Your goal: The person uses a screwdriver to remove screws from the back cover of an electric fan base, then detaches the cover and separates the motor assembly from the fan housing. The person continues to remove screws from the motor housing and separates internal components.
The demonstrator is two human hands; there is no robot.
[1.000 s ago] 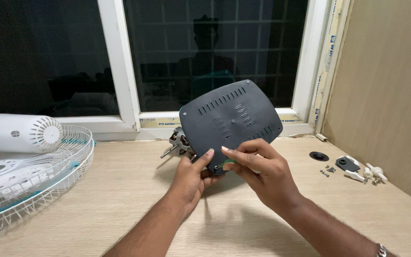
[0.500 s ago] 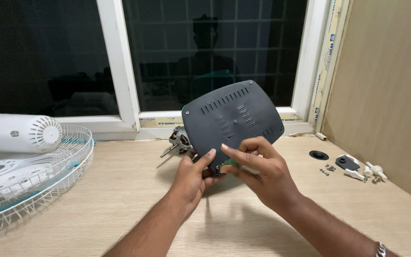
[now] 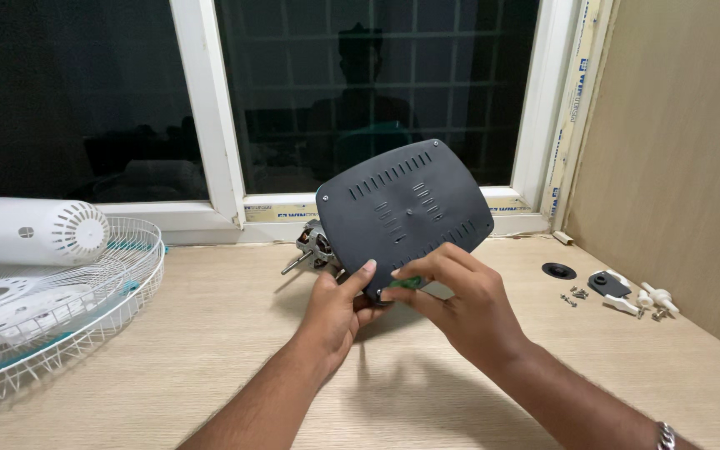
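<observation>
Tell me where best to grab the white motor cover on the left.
Probably around the middle of the white motor cover, coming from above: it lies on its side on the wire fan guard, a smooth cylinder with its round sides free.

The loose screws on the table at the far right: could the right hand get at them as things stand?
Probably yes. The screws lie in the open on the table, nothing between them and the right hand. But that hand is busy with a green-handled tool at the dark panel.
</observation>
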